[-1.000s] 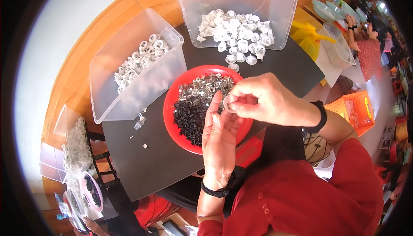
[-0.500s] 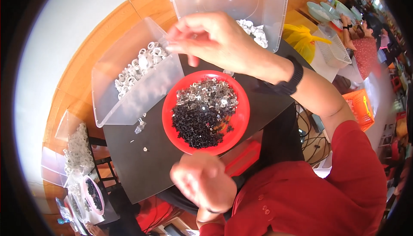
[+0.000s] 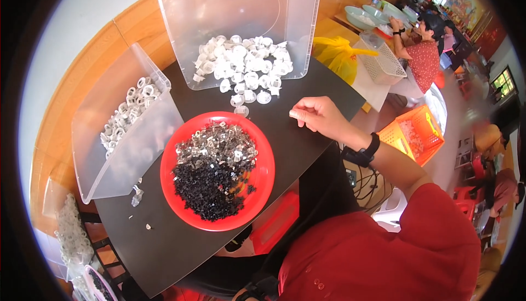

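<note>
Hovering over a black table near panelling, right grip is pinched, contents unclear.

The right forearm is angled forward and leftward, the right grip is held with fingers curled toward the thumb, and the left wrist is cut by the lower edge.

"Is there a way through on the right?"
"Yes, over the bare table beside the red plate, though the right hand takes up part of it."
"Straight ahead?"
"Loose white discs lie just beyond the plate, before the far bin, tipped with its mouth this way."
"Left?"
"The left bin walls that side, close by the plate. Between both bins a strip is open; nearer, a clear scrap lies below the left bin."
</note>
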Demonstrator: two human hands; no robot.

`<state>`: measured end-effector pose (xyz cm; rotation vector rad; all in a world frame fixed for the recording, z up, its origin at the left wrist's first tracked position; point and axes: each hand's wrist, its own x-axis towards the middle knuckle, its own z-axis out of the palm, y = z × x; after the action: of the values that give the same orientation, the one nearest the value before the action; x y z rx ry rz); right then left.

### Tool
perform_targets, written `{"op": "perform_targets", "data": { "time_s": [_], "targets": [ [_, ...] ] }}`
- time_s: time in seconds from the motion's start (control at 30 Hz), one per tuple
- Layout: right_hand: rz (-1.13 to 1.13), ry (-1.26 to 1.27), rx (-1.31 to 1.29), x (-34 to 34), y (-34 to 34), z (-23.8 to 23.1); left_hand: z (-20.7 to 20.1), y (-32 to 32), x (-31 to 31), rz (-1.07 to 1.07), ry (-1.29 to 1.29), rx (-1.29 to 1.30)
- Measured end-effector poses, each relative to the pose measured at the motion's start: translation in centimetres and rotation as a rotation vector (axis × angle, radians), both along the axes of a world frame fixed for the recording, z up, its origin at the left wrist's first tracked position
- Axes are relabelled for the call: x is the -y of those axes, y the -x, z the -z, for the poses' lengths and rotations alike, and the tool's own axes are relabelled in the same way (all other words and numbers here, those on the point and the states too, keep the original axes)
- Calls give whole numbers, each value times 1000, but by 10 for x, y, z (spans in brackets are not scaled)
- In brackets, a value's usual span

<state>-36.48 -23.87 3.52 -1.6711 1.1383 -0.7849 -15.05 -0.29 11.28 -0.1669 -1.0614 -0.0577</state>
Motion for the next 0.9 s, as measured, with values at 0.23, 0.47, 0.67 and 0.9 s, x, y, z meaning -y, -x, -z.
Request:
{"op": "perform_targets", "data": {
  "time_s": [0.23,0.47,0.67,0.9],
  "targets": [
    [53,35,163,-7,9,10,0,-5,-8,41,-118,154],
    [36,55,164,-5,9,11,-36,-10,39,-282,-39,64],
    [37,88,170,-7,6,11,7,-9,6,-248,-89,6],
    [57,94,177,-6,8,11,10,-21,13,-171,-160,-69]
  ]
}}
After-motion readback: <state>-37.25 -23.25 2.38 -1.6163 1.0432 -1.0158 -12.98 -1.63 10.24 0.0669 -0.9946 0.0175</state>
